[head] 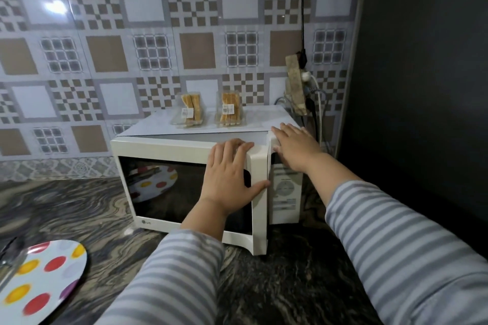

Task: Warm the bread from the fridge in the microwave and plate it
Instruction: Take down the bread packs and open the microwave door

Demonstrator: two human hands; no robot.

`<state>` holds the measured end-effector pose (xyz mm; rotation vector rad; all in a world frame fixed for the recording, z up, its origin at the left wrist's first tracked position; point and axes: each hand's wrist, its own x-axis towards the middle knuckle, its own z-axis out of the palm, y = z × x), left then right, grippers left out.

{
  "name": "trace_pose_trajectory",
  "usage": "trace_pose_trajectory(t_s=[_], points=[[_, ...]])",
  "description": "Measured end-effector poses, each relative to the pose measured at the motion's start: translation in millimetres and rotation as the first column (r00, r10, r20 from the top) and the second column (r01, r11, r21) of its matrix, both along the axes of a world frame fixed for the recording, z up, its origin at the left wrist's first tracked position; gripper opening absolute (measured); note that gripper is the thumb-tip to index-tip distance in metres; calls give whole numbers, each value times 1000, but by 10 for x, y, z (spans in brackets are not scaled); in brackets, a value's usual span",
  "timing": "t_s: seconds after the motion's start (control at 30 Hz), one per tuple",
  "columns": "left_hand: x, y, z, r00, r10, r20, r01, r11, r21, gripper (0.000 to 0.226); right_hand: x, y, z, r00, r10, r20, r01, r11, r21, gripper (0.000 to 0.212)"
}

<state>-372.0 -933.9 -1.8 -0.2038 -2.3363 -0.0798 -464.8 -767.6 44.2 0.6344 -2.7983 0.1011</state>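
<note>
A white microwave (184, 149) stands on the dark marbled counter. Its door (257, 198) is slightly ajar at the right edge. My left hand (228, 175) lies on the door, fingers over its top edge and thumb hooked round its right side. My right hand (293, 144) rests flat with straight fingers on the microwave's top right corner, above the control panel (286, 192). Two clear plastic packs of sliced bread (190, 111) (231, 109) stand on top of the microwave near the wall. A plate with coloured dots (45, 280) lies at the front left.
A power strip with plugs and cables (298, 84) hangs by the wall right of the microwave. A dark tall surface (422, 87) fills the right side. Metal cutlery (10, 256) lies at the plate's left edge. The patterned tile wall is close behind.
</note>
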Motion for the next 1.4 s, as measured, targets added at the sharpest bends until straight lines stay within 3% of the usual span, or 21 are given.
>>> trace_pose_trajectory(t_s=[0.1,0.23,0.33,0.47,0.8,1.07,1.27,1.4], points=[[140,-24,-18,999,-40,-23,40,999,12,82,198,-104,50,998,-2,69,14,984,-179,52],[366,-108,-34,995,-93,-45,94,995,17,82,664,-290,62,963,122,239,3,886,-464,58],[599,-169,-55,995,-96,20,94,993,71,95,1011,-395,16,945,129,301,18,897,-441,59],[979,-365,-100,976,-5,217,-25,991,134,121,1458,-551,-12,956,72,284,53,910,-411,54],[2170,-1286,83,913,-31,406,21,999,30,110,2656,-1271,-114,975,86,206,-5,932,-363,46],[2741,-2002,237,898,109,426,-85,994,-75,115,3238,-1919,-80,975,103,194,-47,961,-273,57],[3058,-2278,348,886,116,449,-148,988,36,114,3455,-2179,-33,952,194,235,-111,939,-327,64],[3122,-2296,445,914,81,397,-132,986,102,109,3462,-2148,-9,963,146,228,-71,948,-311,63]])
